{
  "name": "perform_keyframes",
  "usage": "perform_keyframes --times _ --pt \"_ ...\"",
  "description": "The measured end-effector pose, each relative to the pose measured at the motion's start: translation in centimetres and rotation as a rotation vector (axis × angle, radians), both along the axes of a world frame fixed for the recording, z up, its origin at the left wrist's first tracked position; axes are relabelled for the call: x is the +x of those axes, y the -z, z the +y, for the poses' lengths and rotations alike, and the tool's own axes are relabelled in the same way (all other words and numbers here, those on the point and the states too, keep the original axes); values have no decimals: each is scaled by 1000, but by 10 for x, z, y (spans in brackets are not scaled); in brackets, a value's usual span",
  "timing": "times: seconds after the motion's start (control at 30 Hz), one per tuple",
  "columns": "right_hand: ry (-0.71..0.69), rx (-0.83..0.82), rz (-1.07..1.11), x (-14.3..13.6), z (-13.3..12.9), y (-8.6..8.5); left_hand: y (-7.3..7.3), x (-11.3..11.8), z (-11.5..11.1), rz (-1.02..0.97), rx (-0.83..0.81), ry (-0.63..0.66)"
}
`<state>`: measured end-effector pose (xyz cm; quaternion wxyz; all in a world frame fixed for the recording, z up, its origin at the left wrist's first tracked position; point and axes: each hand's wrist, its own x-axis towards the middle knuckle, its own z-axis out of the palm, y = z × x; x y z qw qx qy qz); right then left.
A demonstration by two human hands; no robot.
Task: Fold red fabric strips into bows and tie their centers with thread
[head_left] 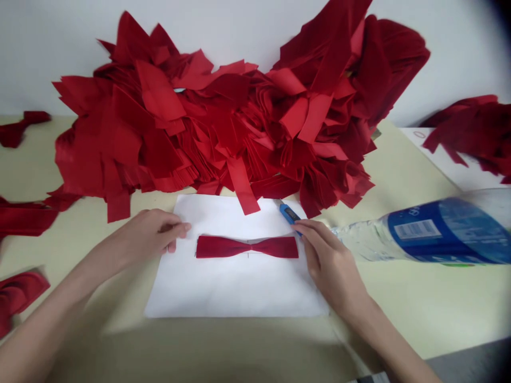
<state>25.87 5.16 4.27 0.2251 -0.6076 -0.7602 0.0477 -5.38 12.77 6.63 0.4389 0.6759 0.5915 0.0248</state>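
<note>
A dark red fabric strip [219, 247], pinched narrow at its middle like a bow tie, lies flat on a sheet of white paper [235, 292], over thin black marks. My right hand [333, 260] is at the paper's right edge, its fingers closed at the back end of a blue tool [289, 214]. That tool has a dark panel and a thin pointed tip aimed away from me; its exact kind is unclear. At the paper's left edge, my left hand [154, 236] has its thumb and fingers drawn together. Whether anything small is between them cannot be seen.
Behind the paper rises a large heap of red fabric pieces [223, 122]. A bottle with a blue label [451, 231] lies on its side at right. More red pieces [475, 133] rest on white paper at far right. Shaped red strips [24, 218] sit along the left.
</note>
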Motion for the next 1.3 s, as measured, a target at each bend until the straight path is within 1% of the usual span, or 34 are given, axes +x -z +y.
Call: perform_keyframes --times 0.03,0.1,0.2,0.3,0.43,0.5,0.6,0.73,0.9,1.1,1.3 --pt "47 4 -26 1 -2 -2 1 -1 0 0 -86 21" --pt "133 -24 -84 2 -5 -5 1 2 -1 28 -204 75" --pt "186 -139 -131 3 -10 -7 -1 13 -5 -43 -291 110" --pt "183 -240 -108 5 -11 -2 -4 18 -7 -82 -305 99" --pt "174 -285 5 5 -8 3 0 18 -6 -129 -294 67" --pt "182 -285 80 4 -6 0 3 16 -5 -147 -251 42" --pt "213 -305 196 5 -1 -7 5 10 1 -181 -206 15" --pt "221 -371 319 8 6 -15 4 -1 10 -294 -285 24" --pt "185 -501 462 13 12 -14 4 -8 17 -374 -364 22" --pt "194 -541 531 15 12 -11 6 -8 16 -391 -393 17" --pt "214 -501 520 14 11 -6 11 -8 17 -344 -351 26"
